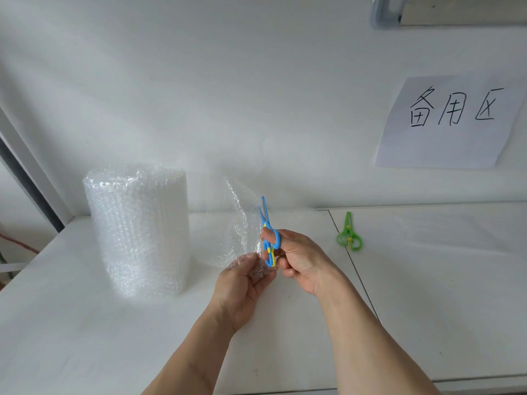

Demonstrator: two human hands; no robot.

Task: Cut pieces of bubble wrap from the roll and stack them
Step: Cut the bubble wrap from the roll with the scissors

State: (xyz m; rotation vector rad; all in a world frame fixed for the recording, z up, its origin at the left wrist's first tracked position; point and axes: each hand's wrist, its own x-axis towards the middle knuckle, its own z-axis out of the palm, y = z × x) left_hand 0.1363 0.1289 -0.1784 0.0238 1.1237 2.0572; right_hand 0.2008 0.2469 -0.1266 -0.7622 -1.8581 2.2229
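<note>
A tall roll of clear bubble wrap (pixel 137 229) stands upright on the white table (pixel 85 323), left of centre. A loose sheet of bubble wrap (pixel 231 220) trails from the roll to the right. My left hand (pixel 242 286) pinches the sheet's lower corner. My right hand (pixel 302 260) grips blue plastic scissors (pixel 268 238) by the handles, blades pointing up along the sheet's right edge. Whether the blades are cutting the sheet is unclear.
Green plastic scissors (pixel 348 235) lie on a second white table (pixel 442 280) to the right, across a narrow seam. A paper sign with handwritten characters (pixel 447 121) hangs on the white wall behind. A dark frame edge (pixel 25 178) runs at the far left.
</note>
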